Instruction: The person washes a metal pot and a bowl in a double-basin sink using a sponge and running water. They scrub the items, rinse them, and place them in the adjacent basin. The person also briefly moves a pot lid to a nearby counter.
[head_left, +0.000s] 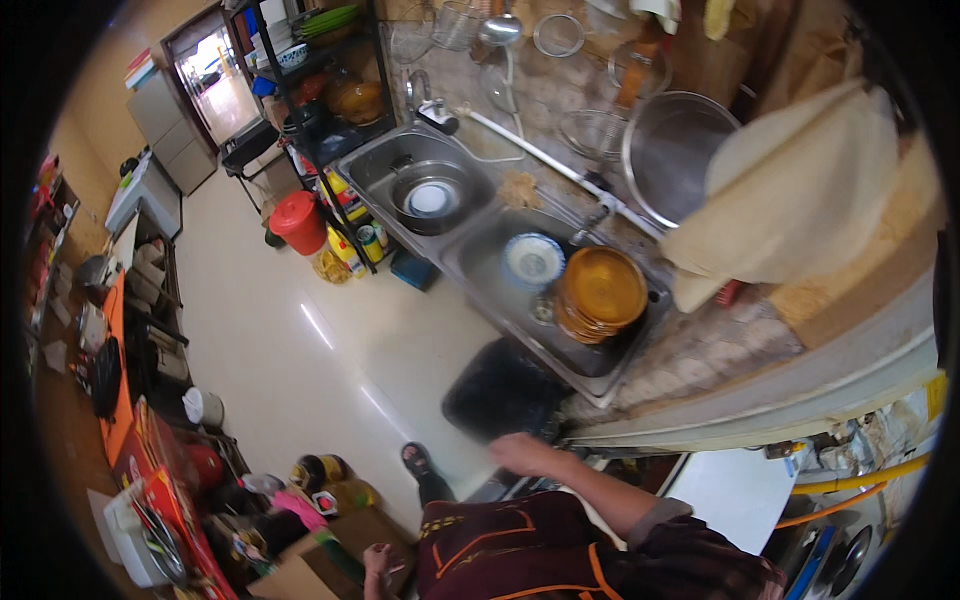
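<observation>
My right hand (521, 455) reaches out over the floor with curled fingers, close to a blurred black object (499, 390) below the sink edge; whether it touches or holds anything cannot be told. Low in the picture, beside my dark apron with orange trim (480, 540), my left hand (383, 559) hangs near a cardboard box (367, 532), its fingers partly bent. In the nearer basin of the steel double sink (480, 266) stand a stack of amber plates (602, 289) and a white bowl with a blue rim (533, 260). The other basin holds a metal pan (431, 196) with dishes inside.
A black shelf rack (285, 82) stands past the sink, with a red bucket (298, 221) and bottles by it. Strainers and a large steel pot (679, 157) hang on the wall. Bottles and boxes crowd the floor at lower left, near an orange-topped table (116, 367).
</observation>
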